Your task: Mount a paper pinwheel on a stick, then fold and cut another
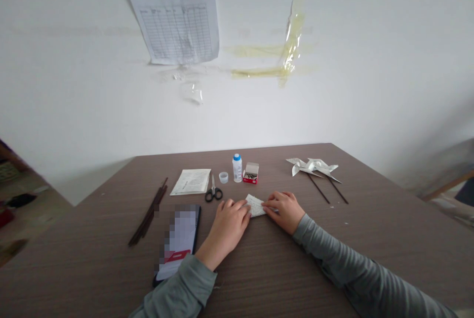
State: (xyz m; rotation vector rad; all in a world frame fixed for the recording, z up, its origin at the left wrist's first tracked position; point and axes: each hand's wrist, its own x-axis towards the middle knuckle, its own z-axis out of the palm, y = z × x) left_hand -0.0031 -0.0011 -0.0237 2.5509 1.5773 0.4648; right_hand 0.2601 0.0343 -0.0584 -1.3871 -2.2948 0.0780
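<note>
A small piece of printed paper (255, 206), folded to a point at the top, lies on the table between my two hands. My left hand (230, 221) grips its left edge, fingers curled and close together. On the other side, the bent fingers of my right hand (284, 211) hold the paper's right edge. The fingers cover both edges of the paper. Just beyond my left hand lie black-handled scissors (214, 193). A white bottle with a blue cap (237, 168) and an open red box of small metal pieces (251, 174) stand behind the paper.
Two paper pinwheels (314, 166) on dark sticks lie at the right. Left are a stack of printed sheets (191, 181), several brown sticks (148, 217) and a phone (181, 239) beside my left forearm. A small clear cup (223, 177) stands by the scissors. The wall (237, 120) rises behind the table.
</note>
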